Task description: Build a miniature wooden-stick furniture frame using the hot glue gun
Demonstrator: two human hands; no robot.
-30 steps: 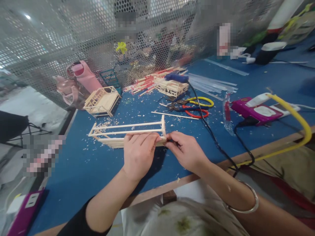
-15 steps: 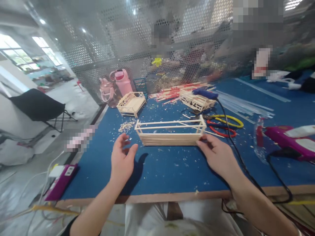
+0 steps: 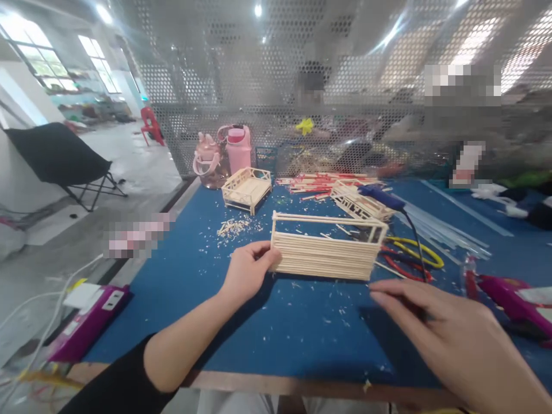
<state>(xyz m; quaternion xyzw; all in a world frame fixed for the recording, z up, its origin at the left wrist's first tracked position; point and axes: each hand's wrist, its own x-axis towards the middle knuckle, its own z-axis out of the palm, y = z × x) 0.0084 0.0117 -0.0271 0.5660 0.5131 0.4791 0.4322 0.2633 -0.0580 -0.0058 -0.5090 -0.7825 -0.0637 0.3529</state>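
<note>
A long wooden stick frame stands near the middle of the blue table, its slatted side towards me and open rails along the top. My left hand grips its left end, thumb on the slats. Just off the lower right corner is my right hand, apart from the frame. Its thumb and forefinger tips come together in a pinch; whether anything small sits between them I cannot make out. Behind the frame lie a small stick-built bed and another stick piece, with a blue-handled tool across it.
Red-tipped sticks and clear glue sticks lie towards the back. Yellow-handled pliers and a purple glue gun are on the right. Pink bottles stand by the perforated screen. A purple power strip is at left.
My left hand has closed on the frame's left end. My right hand has let go of the right end and drawn back towards me. More of the slatted side faces me now.
</note>
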